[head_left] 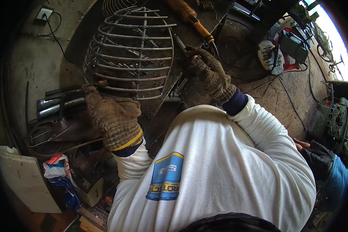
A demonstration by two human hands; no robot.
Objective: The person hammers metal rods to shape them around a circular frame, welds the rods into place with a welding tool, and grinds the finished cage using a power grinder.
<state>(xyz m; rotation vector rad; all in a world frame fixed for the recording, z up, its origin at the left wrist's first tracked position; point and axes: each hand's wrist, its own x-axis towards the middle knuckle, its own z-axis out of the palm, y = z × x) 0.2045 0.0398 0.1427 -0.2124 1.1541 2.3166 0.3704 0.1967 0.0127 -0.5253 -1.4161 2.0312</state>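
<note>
A rounded cage of welded metal bars [143, 58] lies on the dark work surface in front of me. My left hand [114, 116], in a brown knitted glove with a yellow cuff band, is closed at the cage's near left edge, its fingertips on a bar. Beyond the cage's right side, my right hand [210, 73], gloved likewise, is closed around a short grey metal bar [179, 44] that points up and left. The bar's lower end is hidden in the fingers. An orange corded power tool [199, 29] lies just past that hand.
Metal tubes [62, 104] lie left of my left hand. A wall socket [45, 14] with a black cable is at the far left. At the right are a dark boxy machine [294, 45], a light slotted object [270, 57], floor cables and another person in blue [338, 178].
</note>
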